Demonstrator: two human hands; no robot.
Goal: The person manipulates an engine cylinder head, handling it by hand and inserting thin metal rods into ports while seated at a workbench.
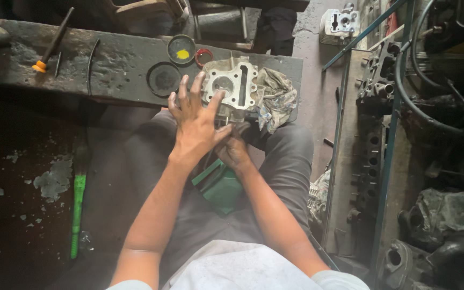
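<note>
A pale aluminium engine cylinder head (pixel 236 80) rests at the near edge of a dark, greasy workbench (pixel 119 59), partly over my lap. My left hand (pixel 194 115) lies flat with fingers spread against its left side, touching it. My right hand (pixel 233 147) is tucked under the left one, below the cylinder head; its fingers curl around something small and thin that I cannot make out. A crumpled grey rag (pixel 276 96) lies against the right side of the part. A green box-like item (pixel 220 185) sits on my lap beneath my forearms.
On the bench are a round tin with yellow paste (pixel 181 50), a dark lid (pixel 162 79), a small red ring (pixel 203 56) and an orange-handled tool (pixel 49 45). A green-handled tool (pixel 77 207) lies on the floor left. Engine parts and hoses (pixel 398 80) crowd the right.
</note>
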